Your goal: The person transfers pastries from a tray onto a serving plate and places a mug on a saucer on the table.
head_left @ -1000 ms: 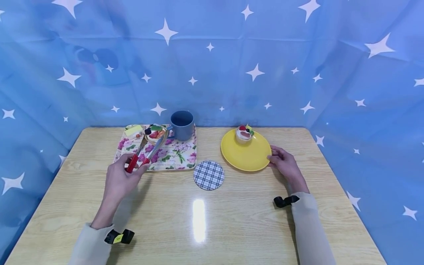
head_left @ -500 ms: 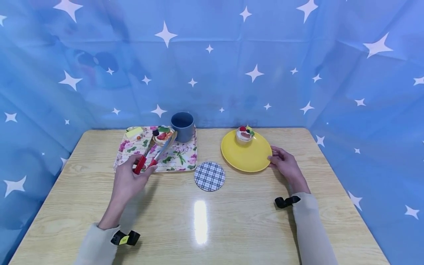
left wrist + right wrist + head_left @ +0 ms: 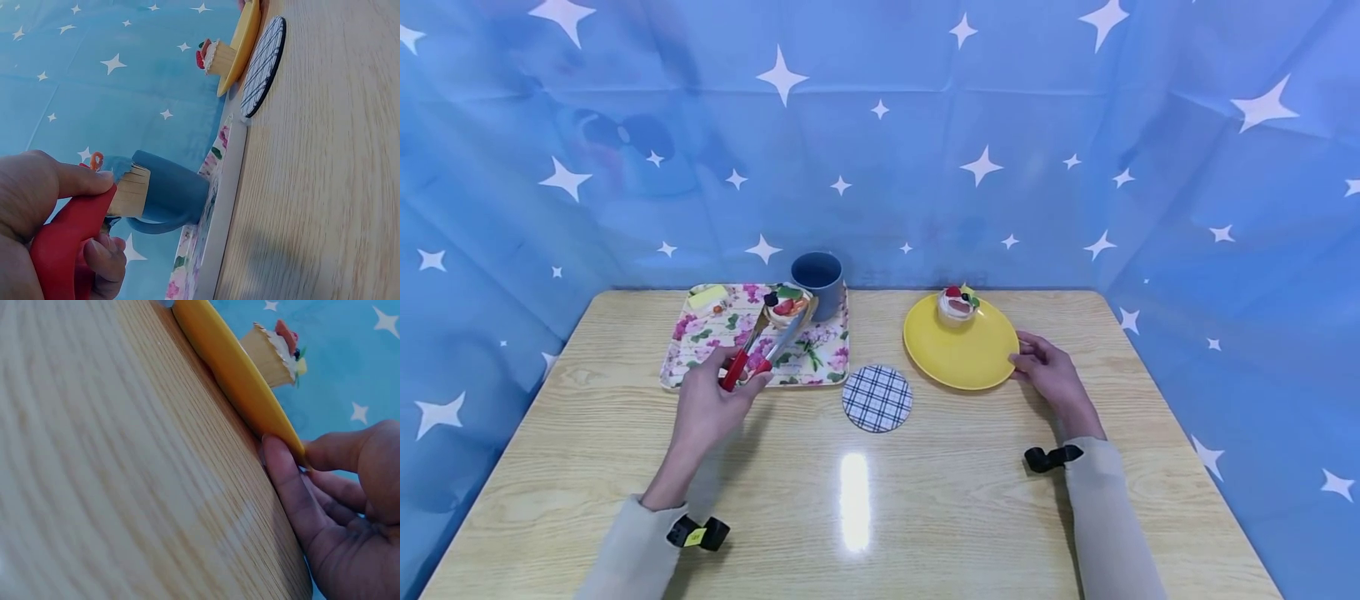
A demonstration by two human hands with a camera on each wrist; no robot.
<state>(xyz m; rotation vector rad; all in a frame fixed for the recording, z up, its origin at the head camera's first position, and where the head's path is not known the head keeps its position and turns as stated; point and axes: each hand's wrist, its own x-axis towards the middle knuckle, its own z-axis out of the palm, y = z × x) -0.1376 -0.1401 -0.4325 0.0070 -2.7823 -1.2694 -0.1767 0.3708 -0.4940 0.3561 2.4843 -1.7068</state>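
Pinching plate (image 3: 958, 358) rim on the right, holding tart (image 3: 787, 303) in tongs (image 3: 736, 369) on the left

At the back, blue curtain (image 3: 880, 150) with white stars. In front, pale wood table (image 3: 940, 500).

Left side of table: flowered tray (image 3: 827, 358), with mug and slice on it and tart over it. Judging from left wrist view, clear of the tray surface.

Right side: plate, yellow, with cupcake near its far edge.

Right hand (image 3: 1054, 373): pinching plate by its right rim, thumb and fingers on opposite faces. Likely just steadying. Don't lever the rim up, or risk tipping cupcake. Hold flat, squeeze lightly.

Left hand (image 3: 715, 404): gripping both red handles, thumb one side, fingers the other, at the near edge of tray. Squeeze evenly: too soft, likely to drop tart; too hard, likely to pop it out or crush the cup.

Tongs: tips on either side of tart, pinching it. Can't read exact tip contact, partly hidden in left wrist view. Avoid twisting the wrist.

Mug (image 3: 826, 287): at back right of tray, right behind tart in head view. Can't tell touching or apart. Leave room there, lift before going sideways.

Coaster (image 3: 877, 398): plaid, round, on table just off the near right corner of tray. Out of the way.

Tart: toppings up. Best held level.

Cupcake (image 3: 957, 308): upright. Don't bump.

Slice (image 3: 707, 297): yellow, back left of tray, well apart from mug.
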